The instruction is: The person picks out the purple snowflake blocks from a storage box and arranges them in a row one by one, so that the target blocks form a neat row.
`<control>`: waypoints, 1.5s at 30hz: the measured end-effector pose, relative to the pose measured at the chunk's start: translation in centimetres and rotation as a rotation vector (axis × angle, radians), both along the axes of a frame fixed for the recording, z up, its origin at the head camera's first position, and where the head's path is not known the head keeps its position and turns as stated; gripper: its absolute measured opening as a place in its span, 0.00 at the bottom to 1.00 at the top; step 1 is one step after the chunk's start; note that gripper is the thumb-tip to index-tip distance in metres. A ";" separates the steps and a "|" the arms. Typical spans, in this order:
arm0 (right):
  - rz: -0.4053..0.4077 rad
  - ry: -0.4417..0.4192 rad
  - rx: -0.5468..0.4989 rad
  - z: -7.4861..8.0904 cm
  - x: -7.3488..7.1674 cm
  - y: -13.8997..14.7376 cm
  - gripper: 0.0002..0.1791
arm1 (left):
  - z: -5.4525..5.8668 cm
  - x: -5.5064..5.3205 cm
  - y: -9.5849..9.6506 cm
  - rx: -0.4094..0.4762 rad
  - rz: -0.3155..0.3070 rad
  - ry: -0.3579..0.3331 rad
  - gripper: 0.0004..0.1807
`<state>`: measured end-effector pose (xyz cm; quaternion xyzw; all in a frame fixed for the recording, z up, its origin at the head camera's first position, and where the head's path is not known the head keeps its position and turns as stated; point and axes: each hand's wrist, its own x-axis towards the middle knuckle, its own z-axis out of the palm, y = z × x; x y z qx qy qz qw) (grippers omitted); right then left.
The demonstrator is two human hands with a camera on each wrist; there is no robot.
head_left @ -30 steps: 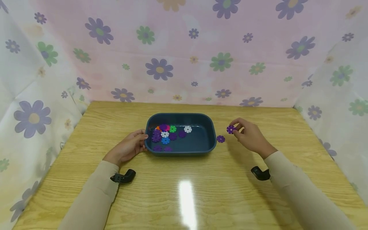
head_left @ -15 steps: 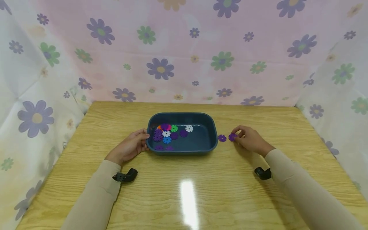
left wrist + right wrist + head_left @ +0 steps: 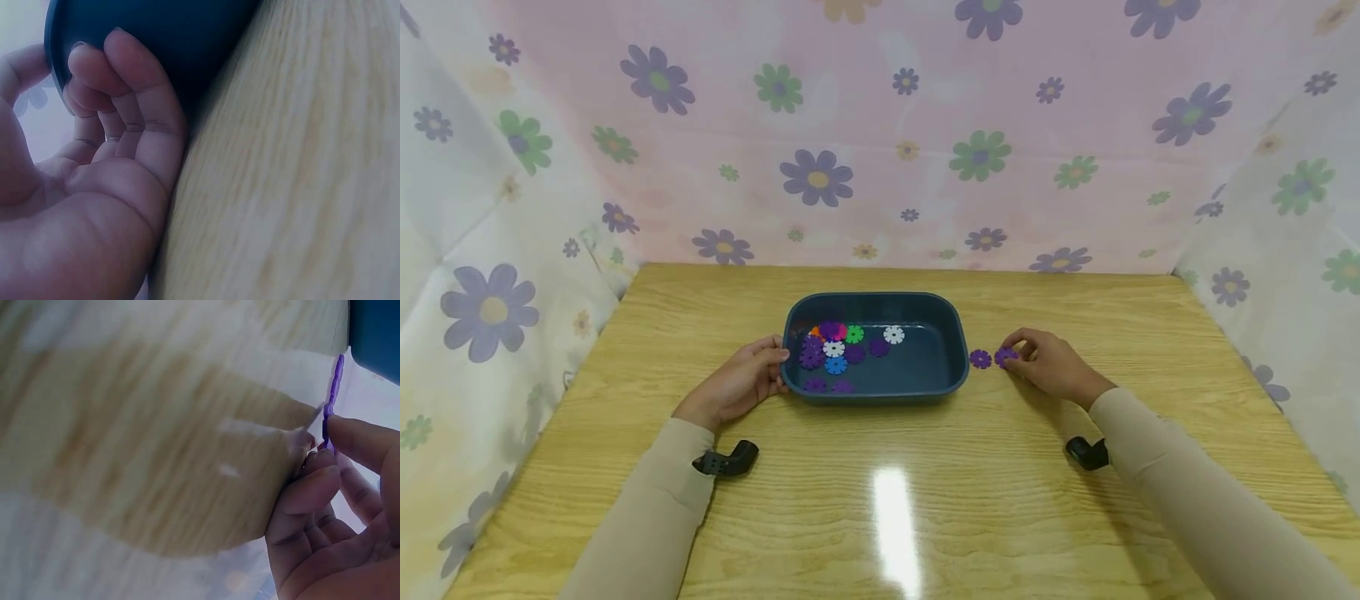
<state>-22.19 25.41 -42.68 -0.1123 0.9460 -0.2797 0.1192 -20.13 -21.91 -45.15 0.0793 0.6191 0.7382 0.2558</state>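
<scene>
A dark blue plastic basin [image 3: 910, 367] sits mid-table. My left hand [image 3: 737, 383] grips its left end, thumb over the rim and fingers against the outer wall, as the left wrist view shows from below. Right of the basin, a purple snowflake disc [image 3: 981, 359] lies on the table. My right hand [image 3: 1051, 364] pinches a second purple snowflake disc [image 3: 1005, 357] between thumb and fingers, down at the tabletop beside the first. In the right wrist view, the pinched disc [image 3: 326, 425] appears edge-on; whether the two discs touch is hard to tell.
Inside the basin, mostly at its left, lie several purple discs [image 3: 811, 358], a blue disc [image 3: 836, 365], a green disc [image 3: 854, 334] and white discs [image 3: 893, 334], with pink and orange ones partly covered. Flowered cloth [image 3: 880, 167] encloses the wooden table [image 3: 805, 500] behind and at both sides.
The right hand has lowered its purple disc from above the table to the tabletop, right of the lying disc. Over the last half second little has moved. The left hand stays on the basin.
</scene>
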 end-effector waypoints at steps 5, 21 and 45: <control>0.012 -0.007 -0.003 0.0 0.0 -0.2 0.14 | -0.1 0.0 -0.1 -0.008 0.000 0.009 0.09; 0.007 -0.043 -0.027 -0.2 -0.1 0.0 0.15 | -0.1 0.1 0.0 -0.002 0.018 0.003 0.07; 0.179 0.007 -0.130 9.9 -3.9 -9.4 0.14 | -0.2 0.1 0.3 0.014 0.021 0.008 0.07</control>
